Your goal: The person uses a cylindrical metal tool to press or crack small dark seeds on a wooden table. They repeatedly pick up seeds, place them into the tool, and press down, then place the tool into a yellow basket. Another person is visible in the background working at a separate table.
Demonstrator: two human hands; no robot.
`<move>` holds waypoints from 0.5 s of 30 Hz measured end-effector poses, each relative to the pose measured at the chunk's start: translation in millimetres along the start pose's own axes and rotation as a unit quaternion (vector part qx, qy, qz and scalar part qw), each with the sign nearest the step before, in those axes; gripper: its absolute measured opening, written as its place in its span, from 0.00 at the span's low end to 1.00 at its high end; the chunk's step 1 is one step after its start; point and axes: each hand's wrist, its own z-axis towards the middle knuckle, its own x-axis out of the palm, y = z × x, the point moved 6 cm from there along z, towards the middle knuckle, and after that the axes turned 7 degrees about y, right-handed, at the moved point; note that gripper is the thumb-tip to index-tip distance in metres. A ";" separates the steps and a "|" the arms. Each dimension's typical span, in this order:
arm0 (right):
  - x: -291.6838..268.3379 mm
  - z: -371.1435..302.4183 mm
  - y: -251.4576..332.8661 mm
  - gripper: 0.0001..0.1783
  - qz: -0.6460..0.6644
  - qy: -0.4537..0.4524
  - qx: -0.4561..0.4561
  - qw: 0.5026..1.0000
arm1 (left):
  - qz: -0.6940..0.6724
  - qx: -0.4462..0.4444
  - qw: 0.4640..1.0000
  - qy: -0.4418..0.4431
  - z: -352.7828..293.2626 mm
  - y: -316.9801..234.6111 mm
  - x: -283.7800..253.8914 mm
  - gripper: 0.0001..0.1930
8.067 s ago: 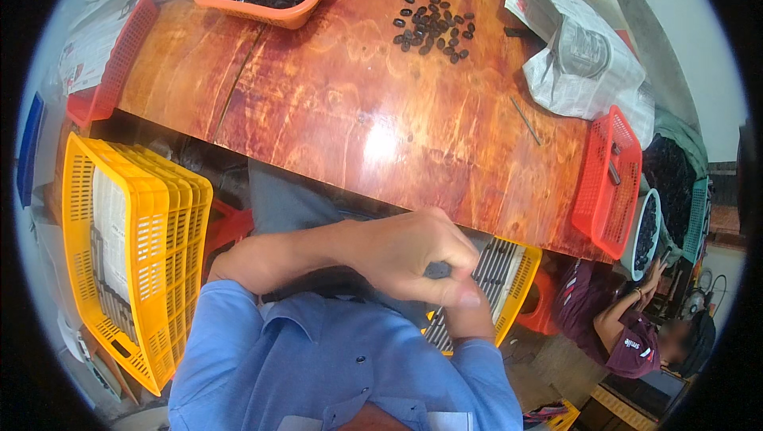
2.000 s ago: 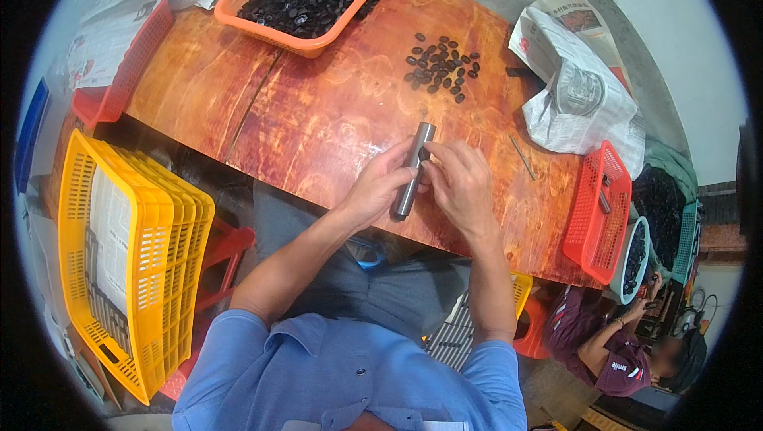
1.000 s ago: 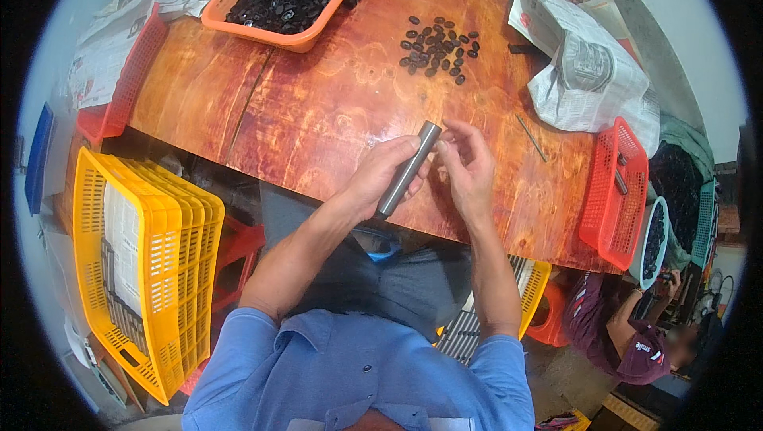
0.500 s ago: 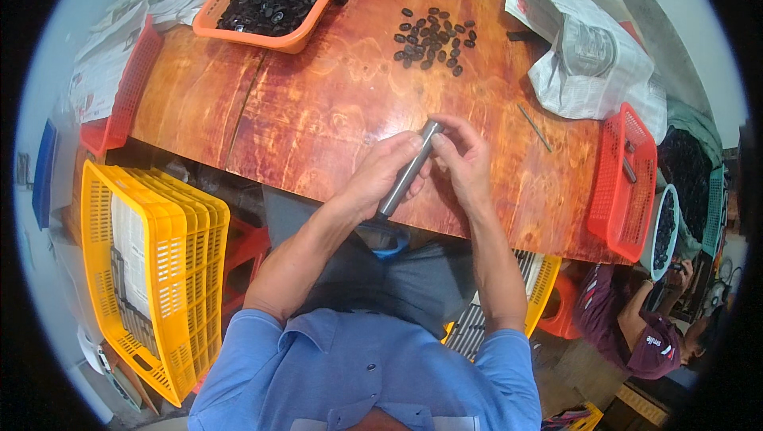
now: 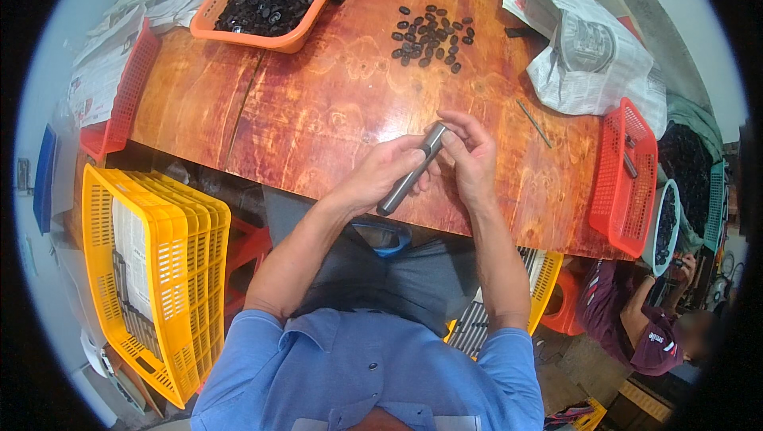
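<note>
A dark grey tube (image 5: 403, 191) slants over the table's near edge, its upper end leaning to the right. My left hand (image 5: 380, 172) is closed around its middle, thumb on top. At the upper end my right hand (image 5: 474, 159) grips the tube, its thumb pressing near the rim and fingers curled behind. Whether a small part sits between those fingers is hidden. Beyond my hands, several small black oval pieces (image 5: 431, 36) lie loosely grouped on the wooden table (image 5: 334, 105).
An orange basket (image 5: 296, 40) full of black pieces stands far left. Red baskets (image 5: 602, 208) flank the table, with newspaper (image 5: 584, 57) and a thin rod (image 5: 534, 124) at right. Yellow crates (image 5: 187, 272) stand lower left. Another person (image 5: 628, 320) sits at lower right.
The tube has shifted slightly right and lies a little flatter. Both hands moved with it, the right thumb staying near its upper end.
</note>
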 end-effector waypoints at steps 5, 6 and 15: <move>-1.0 1.3 2.4 0.21 -0.003 0.004 -0.006 1.000 | 0.059 0.001 0.998 -0.029 -0.9 3.6 -2.5 0.20; 0.4 0.6 2.7 0.21 0.009 0.009 -0.005 1.000 | 0.088 0.003 0.996 -0.033 -1.7 3.2 -3.5 0.20; 4.0 -3.6 10.2 0.19 -0.043 0.041 0.000 0.998 | 0.416 0.050 0.907 -0.037 -16.7 -43.7 5.2 0.21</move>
